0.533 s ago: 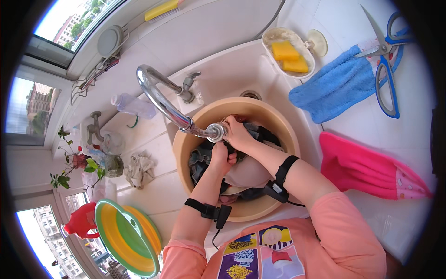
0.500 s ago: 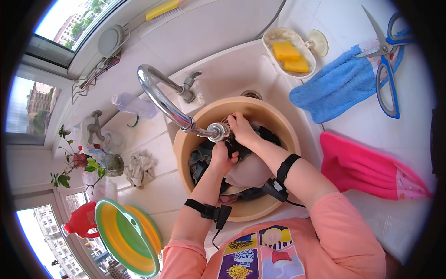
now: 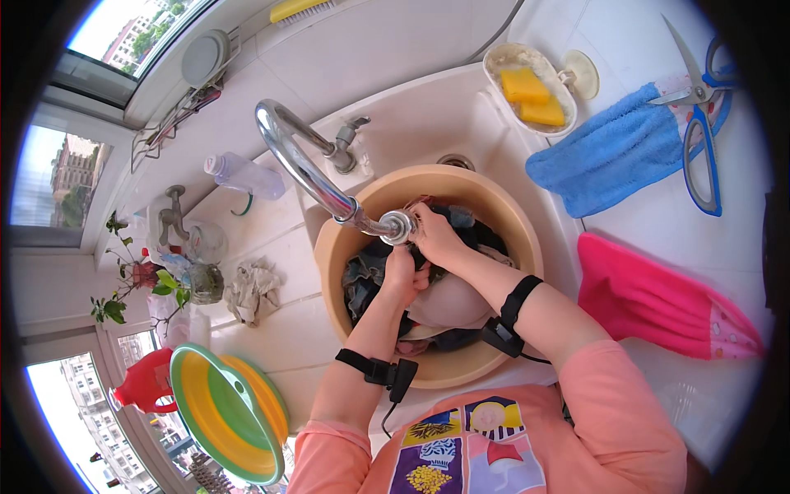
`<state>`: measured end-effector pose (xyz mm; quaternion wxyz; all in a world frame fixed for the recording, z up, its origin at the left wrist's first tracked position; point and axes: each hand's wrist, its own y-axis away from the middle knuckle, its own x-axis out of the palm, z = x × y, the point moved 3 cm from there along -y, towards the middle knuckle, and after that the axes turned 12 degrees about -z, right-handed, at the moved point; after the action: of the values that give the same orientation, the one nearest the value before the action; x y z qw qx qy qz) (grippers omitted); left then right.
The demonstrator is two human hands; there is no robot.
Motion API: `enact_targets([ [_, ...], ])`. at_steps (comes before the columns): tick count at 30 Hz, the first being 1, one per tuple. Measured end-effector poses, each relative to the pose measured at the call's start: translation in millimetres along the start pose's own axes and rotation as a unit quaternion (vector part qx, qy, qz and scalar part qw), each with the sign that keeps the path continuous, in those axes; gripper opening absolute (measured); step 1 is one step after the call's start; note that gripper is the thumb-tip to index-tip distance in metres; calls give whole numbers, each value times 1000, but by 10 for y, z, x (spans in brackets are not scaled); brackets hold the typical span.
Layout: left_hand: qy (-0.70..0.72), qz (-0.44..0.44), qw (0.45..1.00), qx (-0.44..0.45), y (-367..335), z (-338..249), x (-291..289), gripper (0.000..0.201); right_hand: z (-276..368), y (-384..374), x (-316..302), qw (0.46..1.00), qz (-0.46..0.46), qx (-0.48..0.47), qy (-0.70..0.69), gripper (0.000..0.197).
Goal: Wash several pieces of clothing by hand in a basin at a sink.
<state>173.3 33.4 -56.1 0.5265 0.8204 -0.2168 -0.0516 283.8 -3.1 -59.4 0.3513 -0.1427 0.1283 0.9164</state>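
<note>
In the sink [image 3: 473, 123] stands a round tan tub [image 3: 428, 183] filled with dark clothes [image 3: 362, 284] and a pale cloth [image 3: 448, 303]. My left hand [image 3: 409, 276] and my right hand [image 3: 434, 235] are close together over the laundry, right by the chrome faucet's round outlet [image 3: 398, 226]. Both have their fingers curled around a dark garment, most of which is hidden by my hands and the outlet. The curved faucet pipe [image 3: 325, 193] reaches over the tub from the far left. I cannot make out running water.
Right of the sink lie a blue towel [image 3: 597, 156] with scissors [image 3: 699, 92] on it and a pink cloth [image 3: 642, 296]. A dish holds yellow soap [image 3: 522, 86]. Leftward are a plastic bottle [image 3: 255, 177], crumpled rag [image 3: 251, 290], plant [image 3: 164, 284], red jug [image 3: 148, 383] and green-yellow basin [image 3: 226, 412].
The whole view has shifted slightly, so things appear a little farther right. My right hand has come down closer to the faucet outlet and my left hand.
</note>
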Motion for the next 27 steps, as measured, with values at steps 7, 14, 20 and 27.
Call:
enact_targets([
  [7, 149, 53, 987, 40, -388, -55, -357, 19, 448, 260, -123, 989, 7, -19, -148, 29],
  [14, 209, 38, 977, 36, -64, -43, 105, 27, 377, 315, 56, 963, -17, -270, 15, 36],
  [20, 97, 6, 995, 24, 24, -68, 138, 31, 263, -6, -38, 999, -2, -46, -13, 33],
  [27, 249, 149, 957, 15, -126, -8, -43, 30, 40, -52, -185, 996, -62, -66, -26, 32],
])
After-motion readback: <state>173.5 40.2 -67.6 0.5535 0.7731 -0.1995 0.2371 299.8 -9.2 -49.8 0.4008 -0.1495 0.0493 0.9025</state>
